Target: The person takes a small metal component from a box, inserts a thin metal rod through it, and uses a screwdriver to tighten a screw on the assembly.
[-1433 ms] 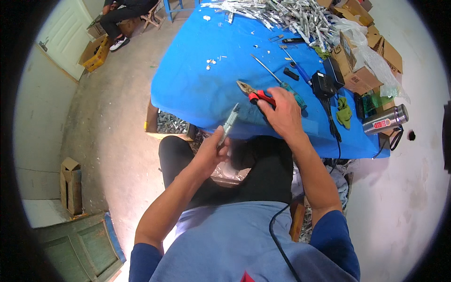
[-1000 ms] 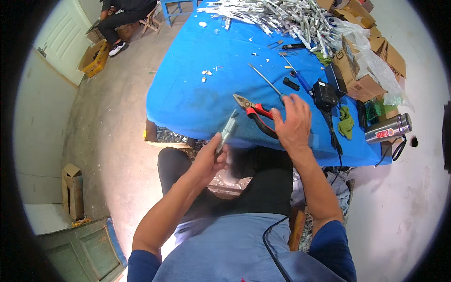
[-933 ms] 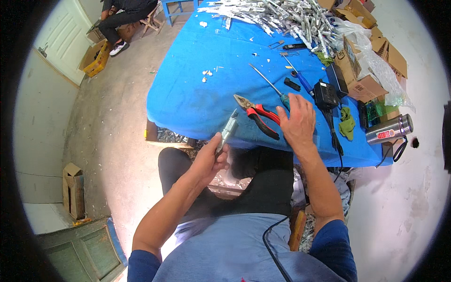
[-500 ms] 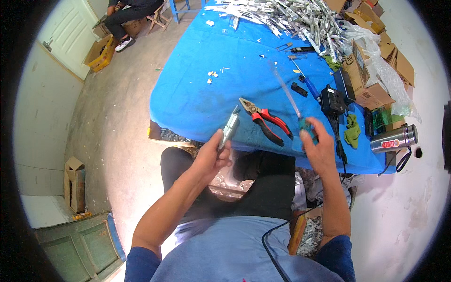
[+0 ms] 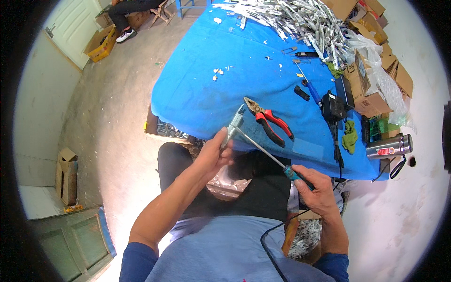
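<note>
My left hand (image 5: 213, 152) is closed around a narrow silvery metal part (image 5: 235, 123), held slanting up over the near edge of the table. My right hand (image 5: 317, 188) grips the teal handle of a screwdriver (image 5: 268, 154). Its long shaft points up and left, and its tip meets the side of the metal part; whether it sits in a slot I cannot tell. Just beyond, pliers (image 5: 267, 115) with red and black handles lie on the blue cloth (image 5: 188, 89), jaws toward the far left.
A heap of similar metal parts (image 5: 300, 23) covers the table's far end. To the right lie a blue-handled screwdriver (image 5: 314, 94), a black power adapter (image 5: 333, 107), a green rag (image 5: 349, 137), a steel flask (image 5: 389, 146) and cardboard boxes (image 5: 371, 101). A person (image 5: 134, 11) sits at the far left.
My right hand has come down and toward me, swinging the screwdriver round so its tip now meets the metal part. My left hand has stayed nearly in place.
</note>
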